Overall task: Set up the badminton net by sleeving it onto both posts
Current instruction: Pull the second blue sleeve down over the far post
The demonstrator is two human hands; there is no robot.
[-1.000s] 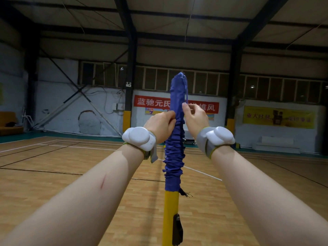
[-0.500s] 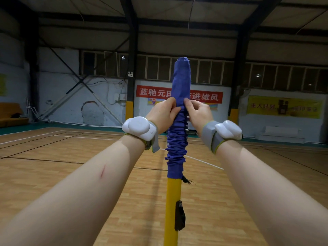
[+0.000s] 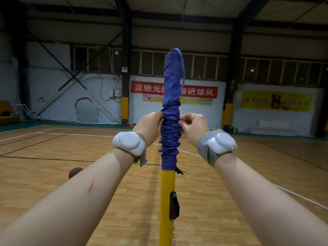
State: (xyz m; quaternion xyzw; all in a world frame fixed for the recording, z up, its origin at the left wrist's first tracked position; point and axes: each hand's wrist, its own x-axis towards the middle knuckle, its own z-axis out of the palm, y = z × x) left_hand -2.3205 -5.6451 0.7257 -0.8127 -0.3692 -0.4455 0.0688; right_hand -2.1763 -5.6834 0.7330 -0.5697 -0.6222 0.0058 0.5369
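A yellow post [image 3: 166,197] stands upright right in front of me, with a black clip on its side. The blue net sleeve [image 3: 171,89] covers its upper part, smooth near the top and bunched into folds lower down, ending just above the bare yellow. A loose blue cord hangs from the sleeve's top. My left hand [image 3: 150,126] pinches the bunched fabric from the left. My right hand [image 3: 193,126] pinches it from the right at the same height. Both wrists carry white devices on straps. The net's mesh is hidden apart from a few dark threads at the sleeve's lower edge.
Wooden court floor [image 3: 53,166] with painted lines spreads all around. A reddish-brown ball [image 3: 75,172] lies on the floor behind my left forearm. Far off are a white wall with a red banner [image 3: 150,88], yellow-padded columns and a low white bench at right.
Both hands have slid down the post with the fabric, leaving more smooth sleeve above them and tighter folds below. The sleeve's lower edge sits lower on the yellow post.
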